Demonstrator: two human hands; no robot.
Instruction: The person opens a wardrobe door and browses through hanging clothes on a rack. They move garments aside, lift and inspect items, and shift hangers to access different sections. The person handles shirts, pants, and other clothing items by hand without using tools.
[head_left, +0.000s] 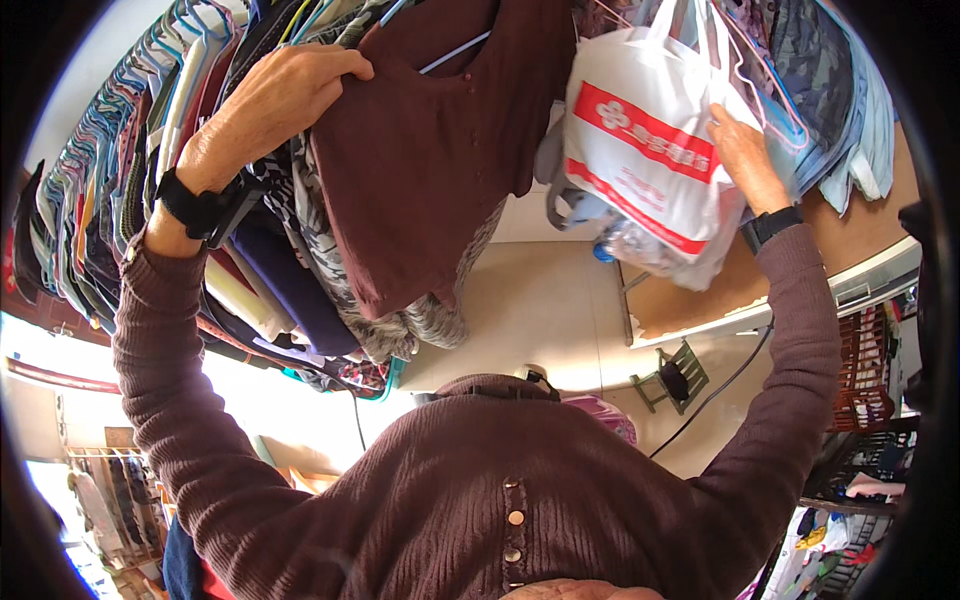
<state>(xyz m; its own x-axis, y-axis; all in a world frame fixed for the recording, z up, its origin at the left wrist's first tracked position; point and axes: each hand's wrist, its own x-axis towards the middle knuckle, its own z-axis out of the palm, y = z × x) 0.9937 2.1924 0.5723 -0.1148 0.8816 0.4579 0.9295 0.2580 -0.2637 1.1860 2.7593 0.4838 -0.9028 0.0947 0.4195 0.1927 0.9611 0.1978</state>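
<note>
My left hand (300, 86) grips the neckline edge of a dark brown top (420, 157), fingers bent over the cloth. That top has small buttons down its front, and a light blue hanger (456, 51) shows inside its neck opening. On the other side, my right hand (739, 154) grips the side edge of a white carrier bag (637, 154) with red printed bands. The bag hangs by its handles, and a clear plastic bottle with a blue cap (602, 252) shows under it. Part of a grey item (574, 206) hangs behind the bag.
Many clothes on hangers (112, 150) crowd the left, with camouflage cloth (315, 225) beside the brown top. Light blue garments (859, 161) hang at the right, above a brown board (690, 300). A small green stool (675, 379) and a black cable (716, 405) are below.
</note>
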